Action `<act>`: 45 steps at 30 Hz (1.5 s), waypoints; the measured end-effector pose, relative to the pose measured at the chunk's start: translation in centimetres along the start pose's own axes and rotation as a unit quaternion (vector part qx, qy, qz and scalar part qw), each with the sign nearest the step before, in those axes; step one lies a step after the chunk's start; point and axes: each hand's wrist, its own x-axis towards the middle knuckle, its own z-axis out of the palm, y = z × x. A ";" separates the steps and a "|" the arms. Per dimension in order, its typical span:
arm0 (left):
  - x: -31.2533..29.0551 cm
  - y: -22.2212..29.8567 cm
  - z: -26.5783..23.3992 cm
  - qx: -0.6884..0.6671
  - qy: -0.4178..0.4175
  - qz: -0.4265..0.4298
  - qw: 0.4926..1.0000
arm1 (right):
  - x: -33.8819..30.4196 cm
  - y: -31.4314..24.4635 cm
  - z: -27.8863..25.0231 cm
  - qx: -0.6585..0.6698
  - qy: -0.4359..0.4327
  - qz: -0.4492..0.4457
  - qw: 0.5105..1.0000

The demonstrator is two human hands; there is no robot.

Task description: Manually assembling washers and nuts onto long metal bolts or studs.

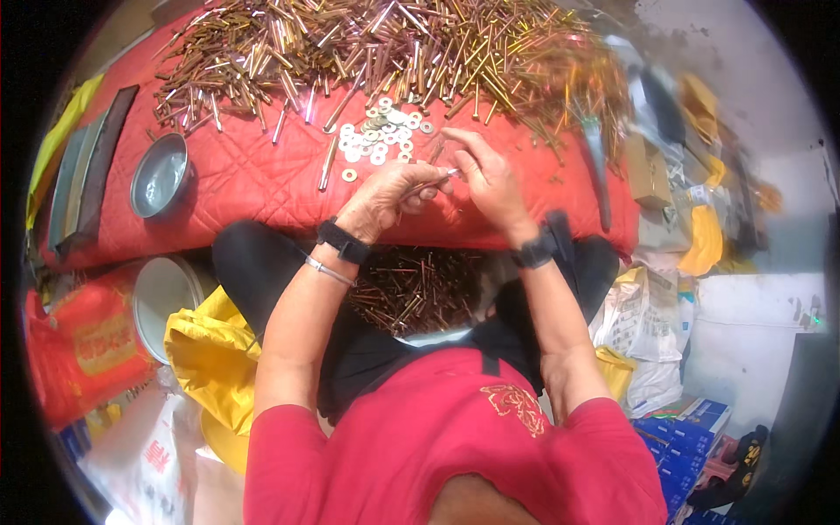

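Note:
My left hand [394,197] is closed around a slim metal bolt [426,186] over the red padded cloth [262,197]. At the bolt's right end, my right hand [494,184] has thumb and forefinger pinched together. A small pale piece [453,172] shows at those fingertips, too small to name surely. Just beyond my hands lies a loose cluster of silvery washers [378,140]. One bolt [328,164] lies apart, left of the washers. A large heap of brass-coloured bolts [385,52] covers the far side of the cloth.
A grey metal bowl [161,177] rests at the cloth's left. Between my legs is a second pile of darker bolts [418,289]. A yellow bag [213,350] and a red bag [92,346] lie at left; blue boxes [682,446] and white bags [643,328] at right.

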 end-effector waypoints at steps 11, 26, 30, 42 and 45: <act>0.8 -0.3 -1.3 -0.145 -0.088 -0.065 0.983 | -0.3 0.2 -0.7 -0.064 0.024 -0.125 0.990; 0.5 -1.0 0.6 0.225 0.066 0.198 0.952 | -0.8 1.5 -2.1 0.143 -0.028 0.136 0.980; -0.3 0.1 0.6 0.108 0.026 0.089 0.990 | -0.4 0.3 -1.4 -0.017 0.034 -0.059 0.998; 1.4 -2.4 1.4 0.393 0.152 0.306 0.854 | -0.9 2.6 -0.9 -0.088 -0.008 0.019 0.996; 0.1 -1.1 0.5 0.115 0.010 0.177 0.977 | -0.7 0.8 -2.6 0.188 -0.051 0.101 0.976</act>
